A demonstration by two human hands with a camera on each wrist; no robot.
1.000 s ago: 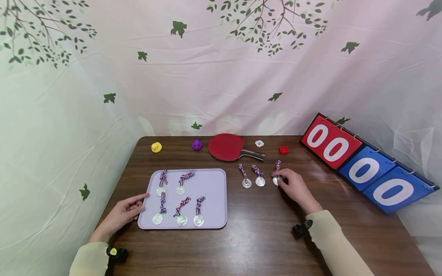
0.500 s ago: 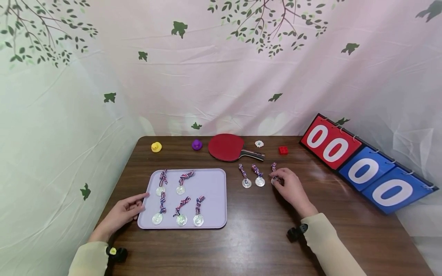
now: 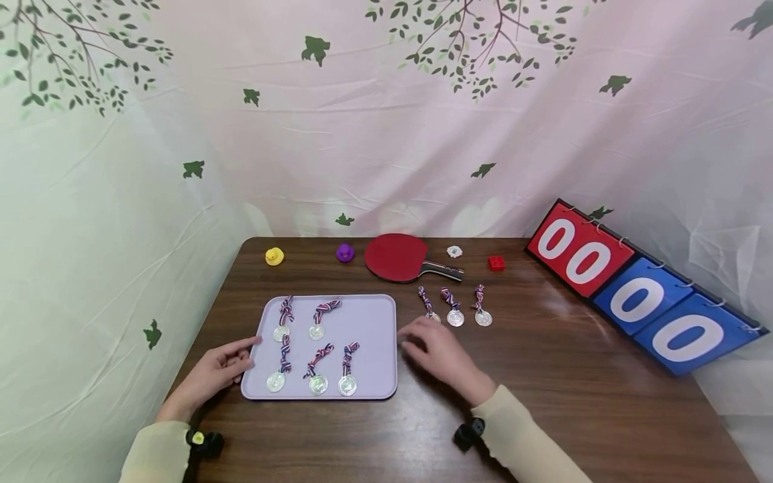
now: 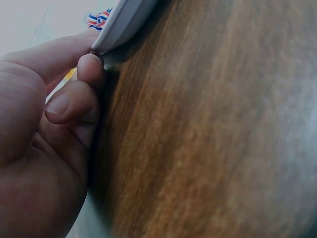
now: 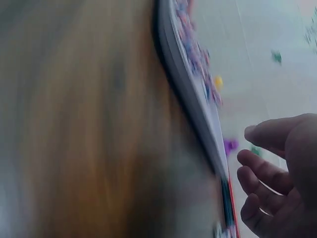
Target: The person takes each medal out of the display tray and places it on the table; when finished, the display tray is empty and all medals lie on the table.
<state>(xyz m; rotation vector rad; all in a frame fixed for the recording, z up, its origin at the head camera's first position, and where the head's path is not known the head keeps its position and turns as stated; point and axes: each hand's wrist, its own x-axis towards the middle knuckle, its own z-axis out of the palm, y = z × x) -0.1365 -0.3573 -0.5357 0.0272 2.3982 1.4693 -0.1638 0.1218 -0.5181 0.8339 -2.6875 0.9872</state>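
My left hand [image 3: 208, 376] rests at the left rim of the lilac tray [image 3: 373, 349]; in the left wrist view, fingertips [image 4: 90, 67] touch the rim [image 4: 111, 30]. Several silver medals lie in the tray, one medal [image 3: 347, 385] at its front middle, each with a knotted striped ribbon. My right hand [image 3: 443, 359] is beside the tray's right edge, holding nothing. In the right wrist view its fingers [image 5: 267, 173] are apart and slightly bent. Behind it lie three more medals; the hand partly covers the left medal [image 3: 427, 305], while the middle medal [image 3: 455, 317] and right medal [image 3: 483, 318] show fully.
Along the back of the wooden table [image 3: 386, 443] stand a yellow duck [image 3: 274, 256] and a purple duck [image 3: 345, 253]. A red table tennis bat [image 3: 395, 257], a small white piece [image 3: 454, 251] and a red toy brick [image 3: 496, 263] follow. A flip scoreboard [image 3: 640, 288] leans at the right.
The right medal has shifted slightly left, into line with the other two. My right hand has let go of it and moved left towards the tray. The left hand has stayed put.
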